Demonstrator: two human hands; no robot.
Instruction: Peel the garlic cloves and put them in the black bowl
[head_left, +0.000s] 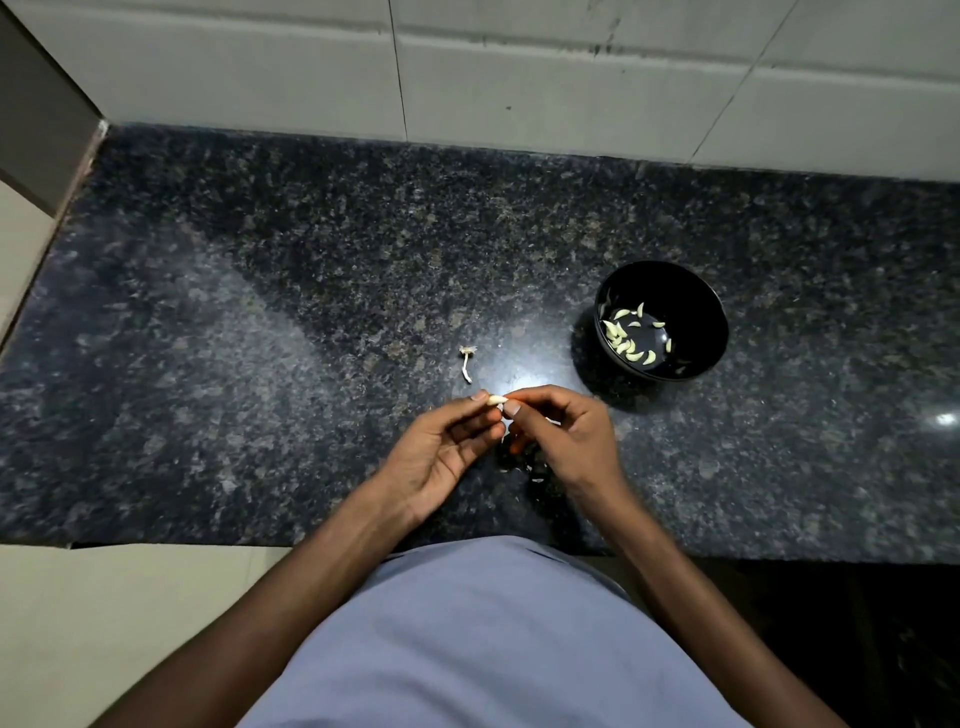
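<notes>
Dark speckled desk (311, 312) fills mid frame; black bowl (661, 321), right of centre, holds approx. a dozen peeled cloves. Lower centre, left hand (441, 447) & right hand (563, 434) both pinch one garlic clove (496, 399) w/ fingertips above the desk. Risk: slick clove could squirt from the pinch onto desk, away from bowl.

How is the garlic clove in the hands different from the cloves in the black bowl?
The clove is single, pinched between the left hand and right hand above the counter; the bowl cloves are many and lie loose in the black bowl. The held one is partly hidden by fingertips; the bowl ones show fully. All are pale and small.
</notes>
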